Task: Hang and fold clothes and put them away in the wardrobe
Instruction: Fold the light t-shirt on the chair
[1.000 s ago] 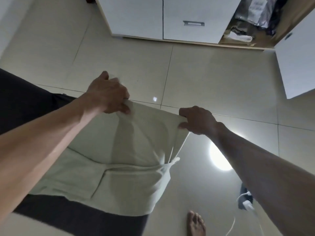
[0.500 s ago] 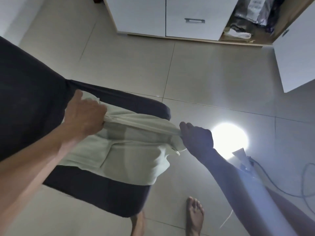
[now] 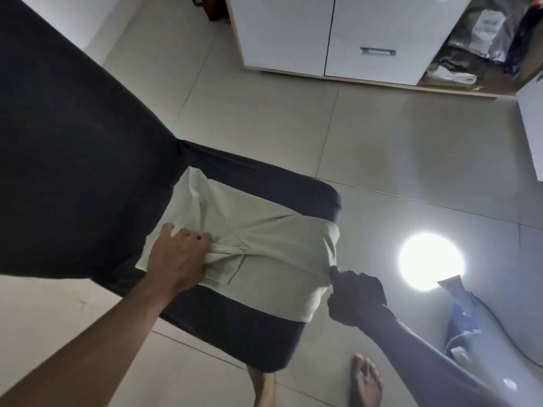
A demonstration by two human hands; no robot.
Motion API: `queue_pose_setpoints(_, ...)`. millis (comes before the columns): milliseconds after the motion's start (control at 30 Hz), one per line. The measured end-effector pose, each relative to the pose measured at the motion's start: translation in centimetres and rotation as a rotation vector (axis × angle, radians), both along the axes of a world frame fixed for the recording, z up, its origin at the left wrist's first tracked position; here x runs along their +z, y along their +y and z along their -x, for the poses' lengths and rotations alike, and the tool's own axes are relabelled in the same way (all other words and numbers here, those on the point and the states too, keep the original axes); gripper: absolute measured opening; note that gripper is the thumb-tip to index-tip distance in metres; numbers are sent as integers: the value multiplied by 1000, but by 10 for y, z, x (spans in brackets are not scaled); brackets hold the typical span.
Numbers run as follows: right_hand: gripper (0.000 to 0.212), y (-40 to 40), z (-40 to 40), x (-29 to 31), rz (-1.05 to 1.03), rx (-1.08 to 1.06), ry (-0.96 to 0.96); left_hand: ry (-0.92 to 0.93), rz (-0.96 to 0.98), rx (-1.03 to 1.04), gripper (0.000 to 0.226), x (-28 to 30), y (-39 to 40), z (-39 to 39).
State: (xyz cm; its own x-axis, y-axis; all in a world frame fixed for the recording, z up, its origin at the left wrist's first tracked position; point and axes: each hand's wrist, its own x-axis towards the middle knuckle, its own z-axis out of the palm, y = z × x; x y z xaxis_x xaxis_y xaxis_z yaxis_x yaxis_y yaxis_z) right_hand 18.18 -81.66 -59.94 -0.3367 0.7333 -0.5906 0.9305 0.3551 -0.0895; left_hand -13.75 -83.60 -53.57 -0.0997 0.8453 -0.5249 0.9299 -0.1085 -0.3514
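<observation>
A pale green garment (image 3: 264, 248) lies folded across the seat of a dark padded chair (image 3: 241, 324). My left hand (image 3: 179, 259) grips a bunched fold at the garment's left side. My right hand (image 3: 354, 295) pinches the garment's right edge where it hangs over the seat's side. The wardrobe (image 3: 338, 36) stands at the far end of the floor, with white doors shut on the left and an open compartment (image 3: 470, 54) on the right holding folded and hanging clothes.
The chair's dark backrest (image 3: 73, 142) fills the left of the view. An open white wardrobe door (image 3: 531, 124) juts out at the right. A bright lamp reflection (image 3: 430, 261), a cable and a blue object (image 3: 464, 327) lie on the tiled floor right of my bare feet (image 3: 365, 380).
Both hands brought the garment's top edge down towards me, folding it over on the seat. The view swung so that the chair's backrest fills more of the left.
</observation>
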Motion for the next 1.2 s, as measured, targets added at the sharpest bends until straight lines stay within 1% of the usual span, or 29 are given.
queue_pose_setpoints(100, 36, 7, 40, 26, -59, 18, 184, -125, 42, 60, 50, -5, -9, 3)
queue_pose_setpoints(200, 30, 15, 89, 37, -119, 44, 431, -260, 80, 174, 50, -3, -12, 10)
queue_pose_setpoints(233, 33, 16, 107, 37, -119, 66, 494, -309, 107, 226, 48, -1, -12, 15)
queue_pose_setpoints(267, 40, 17, 121, 35, -107, 106, 517, -365, 134, 290, 47, 1, -12, 18)
queue_pose_setpoints(333, 56, 15, 149, 30, -115, 232, 500, -502, 152, 462, 39, 2, -11, 31)
queue_pose_setpoints(400, 63, 11, 169, 25, -145, 303, 457, -617, 31, 628, 32, 0, -4, 44)
queue_pose_setpoints(433, 62, 10, 182, 22, -174, 329, 452, -640, -77, 688, 28, -2, 1, 55)
queue_pose_setpoints(467, 59, 7, 186, 18, -203, 342, 457, -641, -170, 718, 24, -6, 6, 61)
queue_pose_setpoints(533, 45, 3, 196, 9, -250, 369, 481, -638, -305, 723, 14, -17, 19, 76)
queue_pose_setpoints(567, 37, 2, 198, 5, -274, 379, 503, -657, -355, 727, 13, -22, 27, 81)
queue_pose_setpoints(600, 32, 3, 201, 0, -289, 392, 528, -679, -404, 747, 16, -27, 37, 88)
queue_pose_setpoints(700, 32, 3, 201, -2, -229, 362, 630, -739, -508, 802, 31, -34, 73, 94)
queue_pose_setpoints(767, 37, 3, 201, -2, -175, 348, 706, -806, -523, 862, 40, -37, 99, 96)
queue_pose_setpoints(800, 41, 3, 200, -5, -164, 346, 723, -830, -523, 898, 40, -42, 112, 95)
queue_pose_setpoints(867, 47, 0, 201, -5, -155, 356, 726, -816, -539, 943, 24, -48, 128, 96)
queue_pose_setpoints(933, 49, -5, 202, -6, -148, 360, 717, -749, -568, 961, 11, -54, 135, 100)
queue_pose_setpoints(1033, 35, -13, 199, 1, -167, 401, 699, -725, -617, 960, 14, -60, 132, 102)
queue_pose_setpoints(1067, 34, -15, 194, 6, -162, 360, 731, -703, -642, 904, 20, -61, 128, 97)
queue_pose_setpoints(1133, 28, -9, 182, 15, -193, 178, 831, -598, -707, 661, 32, -59, 119, 91)
queue_pose_setpoints(1167, 25, -3, 174, 16, -254, 63, 840, -549, -738, 517, 33, -59, 113, 89)
queue_pose_setpoints(1200, 23, 3, 158, 16, -337, -45, 798, -519, -751, 394, 31, -60, 108, 82)
